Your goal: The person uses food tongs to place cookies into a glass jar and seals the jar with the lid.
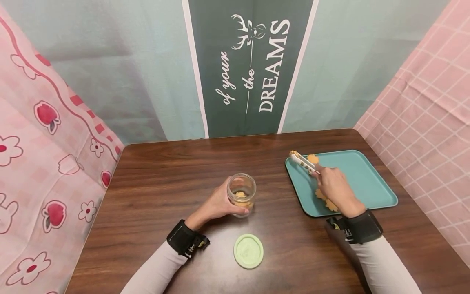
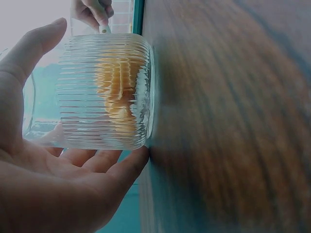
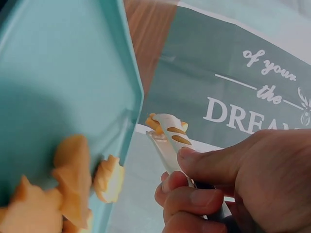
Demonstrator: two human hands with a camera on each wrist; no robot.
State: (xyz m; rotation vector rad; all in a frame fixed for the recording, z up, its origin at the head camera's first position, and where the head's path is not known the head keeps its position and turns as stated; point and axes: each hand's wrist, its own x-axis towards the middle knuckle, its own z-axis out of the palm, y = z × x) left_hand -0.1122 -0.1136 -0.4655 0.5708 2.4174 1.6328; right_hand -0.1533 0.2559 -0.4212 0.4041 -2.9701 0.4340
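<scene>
The right hand squeezes tongs round an orange bit; left hand grips the jar, eight o'clock from them.

I hold a clear ribbed jar upright, orange pieces at its bottom; at its two o'clock, my white tongs point towards ten, clamping another piece.

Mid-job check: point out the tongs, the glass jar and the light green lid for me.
Tongs (image 3: 172, 138): right wrist view, on one white arm, between the thumb and the tips.
Glass jar (image 2: 80, 92): left wrist view, on its ribbed side wall.
Light green lid (image 1: 248, 251): head view, middle of its upward face.
</scene>
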